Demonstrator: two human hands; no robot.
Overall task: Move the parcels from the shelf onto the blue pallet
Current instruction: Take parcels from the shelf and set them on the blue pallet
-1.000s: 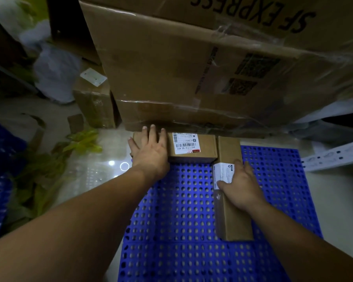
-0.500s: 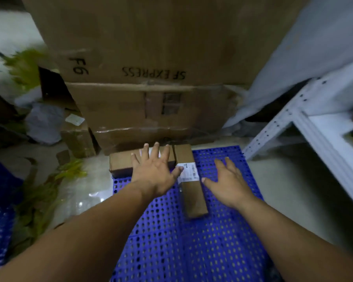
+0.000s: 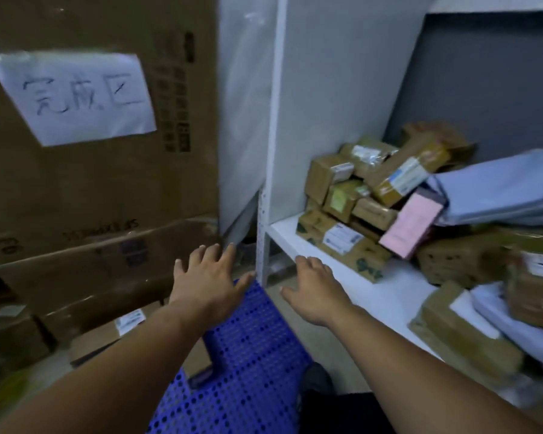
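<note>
The blue perforated pallet (image 3: 248, 364) lies on the floor below my arms. A small brown parcel with a white label (image 3: 107, 333) rests at its far left edge, partly hidden by my left forearm. My left hand (image 3: 207, 277) hovers above the pallet with fingers spread, holding nothing. My right hand (image 3: 314, 292) is also spread and empty, just in front of the white shelf board (image 3: 389, 296). On that shelf sits a heap of brown parcels (image 3: 358, 195), a pink packet (image 3: 411, 227) and grey mailer bags (image 3: 499, 189).
Large stacked cardboard boxes (image 3: 91, 198) with a handwritten paper sign (image 3: 76, 95) stand behind the pallet on the left. The shelf's white upright post (image 3: 273, 151) rises between the boxes and the shelf. More parcels (image 3: 470, 333) lie at the shelf's near right.
Both hands have let go of the two parcels on the pallet and lifted away. The view has swung up and to the right, bringing the shelf with its parcels into sight.
</note>
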